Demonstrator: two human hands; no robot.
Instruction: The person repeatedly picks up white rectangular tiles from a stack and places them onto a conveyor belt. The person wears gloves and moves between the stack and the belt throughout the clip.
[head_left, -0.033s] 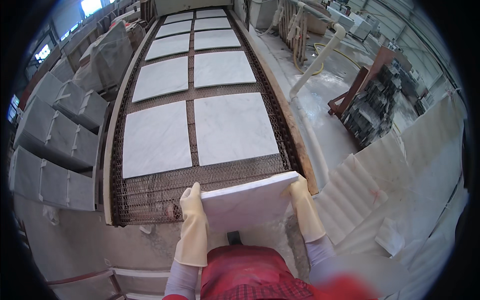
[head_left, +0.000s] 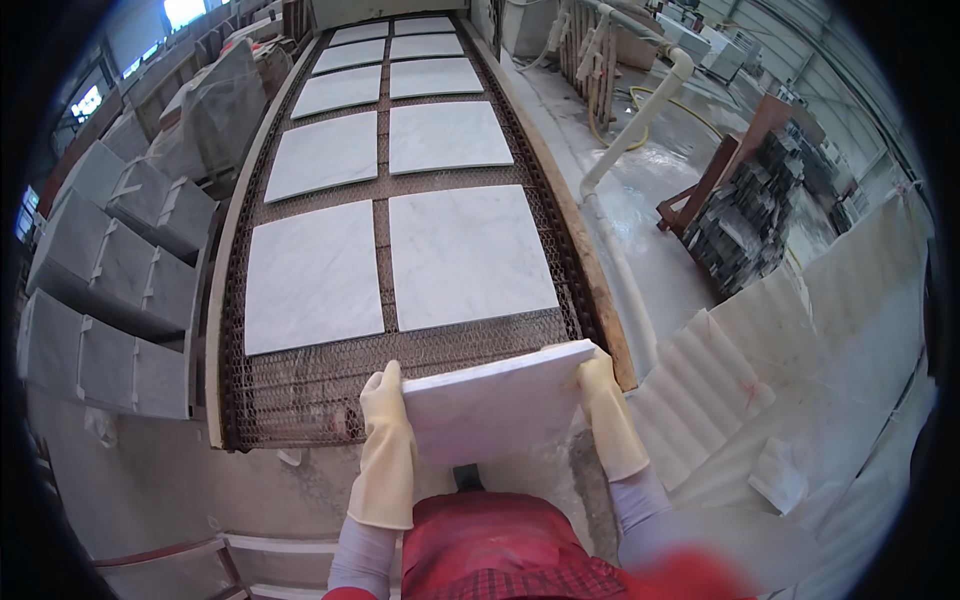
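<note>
Between my hands I hold a white stone tile (head_left: 495,408), tilted so its long upper edge faces up, in front of my red apron and off the belt's near end. My left hand (head_left: 385,440), in a cream rubber glove, grips its left edge with the thumb at the upper corner. Around the right edge my gloved right hand (head_left: 606,410) is closed. Ahead lies a mesh conveyor belt (head_left: 300,405) carrying two rows of flat white tiles. The nearest are a left tile (head_left: 315,280) and a right tile (head_left: 470,258).
Wooden rails (head_left: 590,280) edge the conveyor. On the left stand strapped stacks of grey-white tiles (head_left: 110,350). To the right are a pale pipe (head_left: 635,130), a rack of dark stone strips (head_left: 745,210) and white foam sheets (head_left: 700,395). A low frame (head_left: 225,560) is at lower left.
The held tile and both hands have shifted very slightly upward. The tiles on the belt look almost unmoved.
</note>
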